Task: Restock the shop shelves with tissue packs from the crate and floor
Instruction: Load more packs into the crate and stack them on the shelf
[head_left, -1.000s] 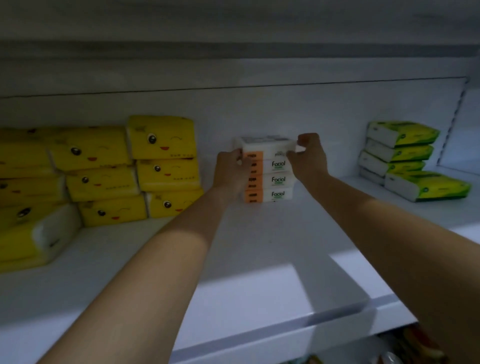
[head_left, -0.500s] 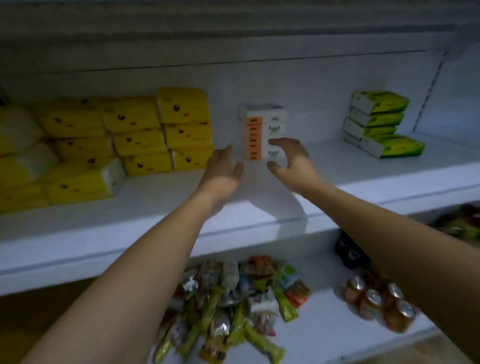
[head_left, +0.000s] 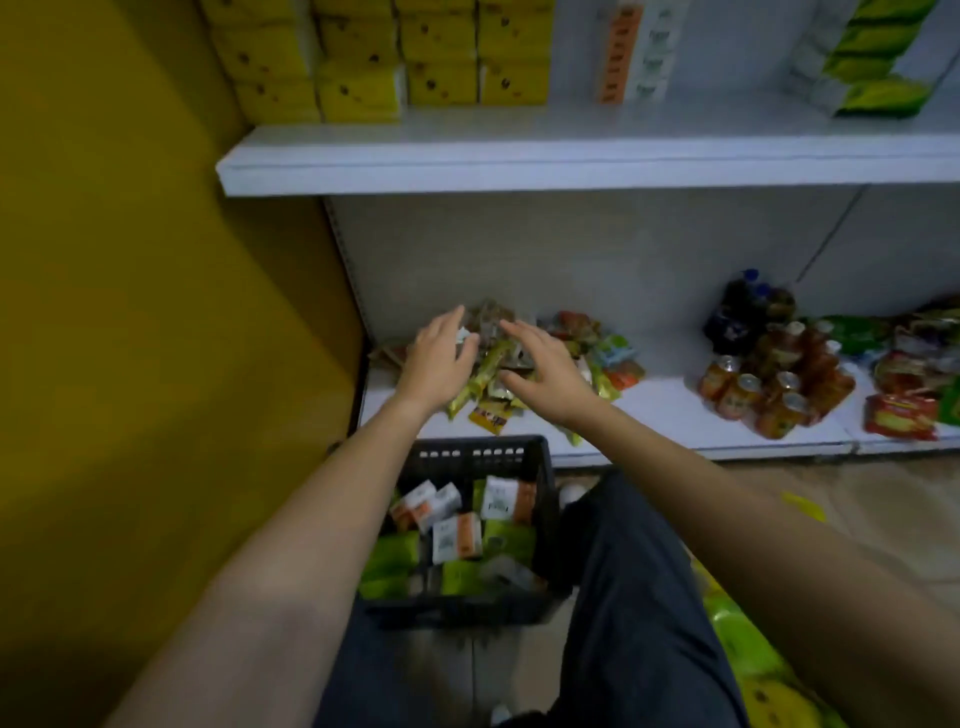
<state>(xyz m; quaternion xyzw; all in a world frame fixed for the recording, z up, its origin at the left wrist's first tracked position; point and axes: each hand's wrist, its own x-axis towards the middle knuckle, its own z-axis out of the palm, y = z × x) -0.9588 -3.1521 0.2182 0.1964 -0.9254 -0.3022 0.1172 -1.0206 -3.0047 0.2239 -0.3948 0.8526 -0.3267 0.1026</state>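
Head camera: your left hand (head_left: 439, 358) and right hand (head_left: 545, 371) are both empty, palms down, fingers loose and spread, close together with nothing between them. They hover in front of the snacks (head_left: 608, 353) on the lower shelf (head_left: 649, 415), above the crate (head_left: 478, 452), which I'd say lines you up for a reach down into it. The packs (head_left: 452, 535) lie jumbled in there, orange-white and green, so go for one lying on top. On the upper shelf (head_left: 519, 161) an orange-white stack (head_left: 631, 52) stands between yellow packs (head_left: 441, 57) and green packs (head_left: 872, 62), with bare shelf on either side for more. More wrapped bundles (head_left: 753, 649) lie on the floor (head_left: 831, 519) by your right leg. Cans (head_left: 769, 395) crowd the lower shelf, and a yellow wall (head_left: 130, 312) closes off the left.
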